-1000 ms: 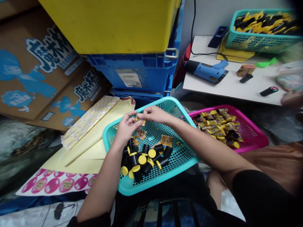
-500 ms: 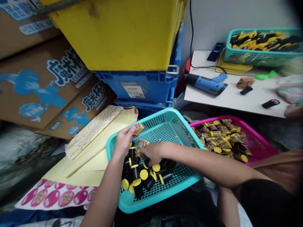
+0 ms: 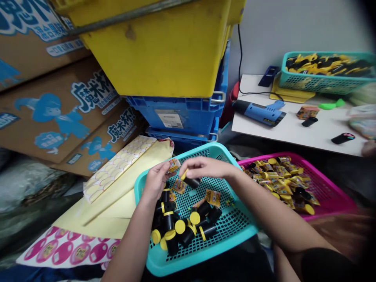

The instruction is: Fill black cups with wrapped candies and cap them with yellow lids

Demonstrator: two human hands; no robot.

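My left hand (image 3: 155, 181) pinches a small orange-and-yellow sachet (image 3: 174, 165) at its fingertips, above the rim of a teal mesh basket (image 3: 188, 261). My right hand (image 3: 204, 167) holds a black tube with a yellow cap (image 3: 191, 182) just beside that sachet. Below both hands, a heap of black tubes with yellow caps (image 3: 173, 223) lies in the basket. Several loose sachets (image 3: 213, 197) rest on its mesh. My left wrist hides part of the heap.
A pink basket (image 3: 326, 184) of sachets and tubes sits to the right. Yellow-backed sticker sheets (image 3: 117, 188) lie left, beneath stacked yellow and blue crates (image 3: 176, 78). A white table (image 3: 293, 133) holds a blue tool and another teal basket. Another person's hand (image 3: 369, 149) enters at the right edge.
My right hand has risen from the heap and now holds a black tube. My left hand keeps the sachet. The whole scene sits lower in the view than before.
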